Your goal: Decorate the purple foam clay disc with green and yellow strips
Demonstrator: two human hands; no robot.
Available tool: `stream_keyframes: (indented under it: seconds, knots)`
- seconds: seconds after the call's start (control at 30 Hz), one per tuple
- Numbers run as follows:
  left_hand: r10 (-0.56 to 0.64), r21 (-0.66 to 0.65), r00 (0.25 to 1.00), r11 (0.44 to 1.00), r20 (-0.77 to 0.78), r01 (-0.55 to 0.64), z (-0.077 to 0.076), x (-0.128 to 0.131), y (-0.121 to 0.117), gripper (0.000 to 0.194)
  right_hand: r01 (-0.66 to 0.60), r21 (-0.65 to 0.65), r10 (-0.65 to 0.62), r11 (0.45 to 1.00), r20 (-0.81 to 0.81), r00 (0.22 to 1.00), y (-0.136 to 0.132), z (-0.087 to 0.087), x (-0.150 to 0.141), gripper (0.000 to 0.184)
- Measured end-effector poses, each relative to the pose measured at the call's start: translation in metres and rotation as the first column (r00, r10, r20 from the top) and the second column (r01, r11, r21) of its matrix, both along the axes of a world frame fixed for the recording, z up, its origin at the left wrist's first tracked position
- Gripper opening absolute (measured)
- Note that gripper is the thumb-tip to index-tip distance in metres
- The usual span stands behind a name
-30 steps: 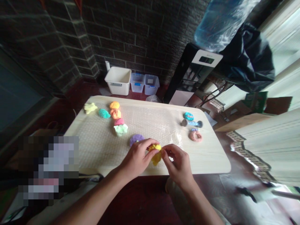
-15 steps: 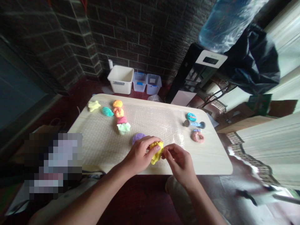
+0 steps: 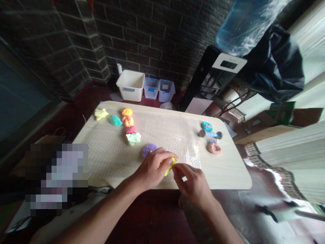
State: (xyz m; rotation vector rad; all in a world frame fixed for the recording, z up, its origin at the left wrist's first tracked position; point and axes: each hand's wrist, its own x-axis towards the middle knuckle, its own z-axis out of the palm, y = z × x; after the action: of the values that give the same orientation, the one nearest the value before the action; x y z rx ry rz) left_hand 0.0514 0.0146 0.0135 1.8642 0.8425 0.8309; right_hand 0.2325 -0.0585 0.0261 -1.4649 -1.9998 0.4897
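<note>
Over the near edge of the table, my left hand [image 3: 153, 167] is closed round a piece of yellow modelling clay [image 3: 169, 166], its thumb pressed on top. My right hand [image 3: 191, 179] pinches at the clay's right edge with thumb and forefinger; its other fingers are curled under. Just beyond my left hand lies a round purple clay piece [image 3: 148, 149], partly hidden by the knuckles. Bubble wrap [image 3: 162, 128] is spread beneath these pieces.
Orange, red, pale green [image 3: 133, 138], teal [image 3: 115, 120] and pale yellow clay shapes lie at the table's left. A blue dumbbell-like piece [image 3: 210, 134], a blue disc [image 3: 207, 126] and a pink ring [image 3: 214, 148] sit right. Bins [image 3: 130, 95] and a water dispenser [image 3: 200, 84] stand behind.
The yellow clay has turned, so that less of its face shows. My right hand has shifted slightly down and left, staying at the clay's edge.
</note>
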Motion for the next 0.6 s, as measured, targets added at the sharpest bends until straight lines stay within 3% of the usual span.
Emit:
stream_keyframes:
  seconds: [0.13,0.27,0.33,0.43,0.6]
  knots:
    - [0.008,0.004,1.0,1.0,-0.005,-0.008,-0.0005,0.0,0.0008,0.027,-0.012,0.0,0.012,1.0,0.059,0.998,-0.0005,-0.0024,-0.0018,0.019]
    - [0.008,0.018,1.0,1.0,0.009,-0.008,-0.0006,-0.002,0.001,0.026,0.008,-0.184,-0.042,0.983,-0.186,0.982,-0.0015,-0.0024,-0.0024,0.015]
    - [-0.01,0.059,1.0,0.998,0.028,0.009,0.0002,-0.0028,0.0001,0.027,0.022,-0.354,-0.176,0.935,-0.409,0.896,-0.0005,-0.0028,-0.0043,0.024]
    - [-0.035,0.119,0.997,0.993,0.062,0.028,0.0025,-0.0035,-0.0017,0.028,-0.053,-0.57,-0.387,0.82,-0.621,0.681,0.003,-0.0042,-0.0073,0.044]
    - [-0.054,0.163,0.996,0.986,0.071,0.042,0.0054,-0.0046,-0.003,0.032,-0.238,-0.651,-0.491,0.721,-0.722,0.488,0.0066,-0.0061,-0.0092,0.042]
